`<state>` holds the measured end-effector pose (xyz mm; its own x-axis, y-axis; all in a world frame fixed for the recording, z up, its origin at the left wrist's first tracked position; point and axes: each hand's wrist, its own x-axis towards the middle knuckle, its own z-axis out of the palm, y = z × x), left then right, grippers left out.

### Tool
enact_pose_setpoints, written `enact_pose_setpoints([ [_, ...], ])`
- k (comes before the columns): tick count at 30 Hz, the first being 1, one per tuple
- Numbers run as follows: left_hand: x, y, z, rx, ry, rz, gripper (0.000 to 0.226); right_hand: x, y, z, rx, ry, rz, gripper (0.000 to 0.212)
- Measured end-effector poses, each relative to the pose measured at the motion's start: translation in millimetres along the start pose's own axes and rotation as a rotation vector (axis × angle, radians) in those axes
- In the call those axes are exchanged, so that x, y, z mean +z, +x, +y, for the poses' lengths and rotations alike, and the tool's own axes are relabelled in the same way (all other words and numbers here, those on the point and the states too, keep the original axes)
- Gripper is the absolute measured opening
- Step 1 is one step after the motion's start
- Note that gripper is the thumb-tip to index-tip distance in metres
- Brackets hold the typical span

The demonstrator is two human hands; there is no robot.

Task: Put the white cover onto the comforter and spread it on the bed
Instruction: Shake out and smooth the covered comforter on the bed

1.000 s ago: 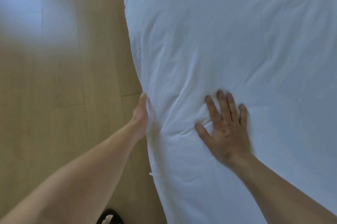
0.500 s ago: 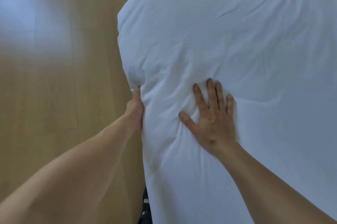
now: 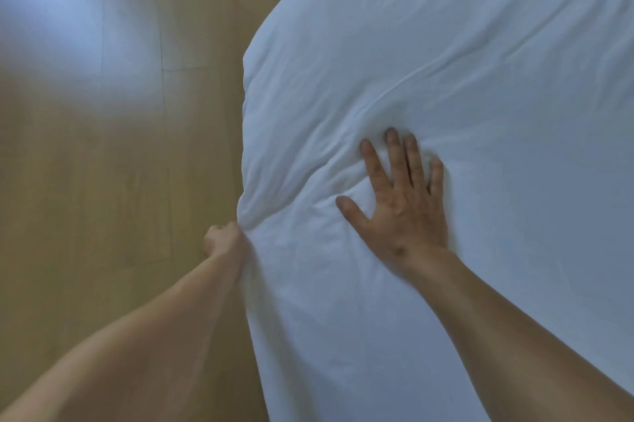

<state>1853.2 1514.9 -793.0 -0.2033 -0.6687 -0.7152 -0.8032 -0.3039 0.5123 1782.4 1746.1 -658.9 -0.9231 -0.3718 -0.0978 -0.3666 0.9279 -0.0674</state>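
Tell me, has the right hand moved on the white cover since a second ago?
Yes. The right hand has slid forward over the white cover, toward its far corner; that corner now lies nearer the fingertips.

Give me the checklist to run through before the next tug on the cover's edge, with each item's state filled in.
1. Left hand grips the edge of the white cover: ok, fabric bunches at the fist.
2. Right hand lies flat, fingers spread, pressing on the cover: ok.
3. Top surface smooth: not ok, creases run from the left hand towards the right hand's fingers.
4. Comforter fills the far corner: cannot tell, the inside is hidden.
5. Hanging edge clear of the wooden floor: cannot tell.
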Motion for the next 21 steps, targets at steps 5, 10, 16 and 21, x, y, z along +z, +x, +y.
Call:
enact_pose_setpoints([
  [5, 12, 15, 79, -0.055, -0.27, -0.388, 0.058, -1, 34, -4, -0.014, 0.011, 0.019, 0.086],
  [10, 29, 16, 137, -0.059, -0.376, -0.71, 0.05, -1, 73, -11, 0.038, 0.041, 0.027, 0.087],
  [16, 32, 47, 164, 0.025, -0.397, -0.28, 0.029, 0, 105, -21, 0.095, 0.015, 0.027, 0.089],
  [21, 17, 72, 177, 0.111, -0.129, -0.333, 0.036, 6, 137, -38, 0.16, 0.027, 0.058, 0.091],
])
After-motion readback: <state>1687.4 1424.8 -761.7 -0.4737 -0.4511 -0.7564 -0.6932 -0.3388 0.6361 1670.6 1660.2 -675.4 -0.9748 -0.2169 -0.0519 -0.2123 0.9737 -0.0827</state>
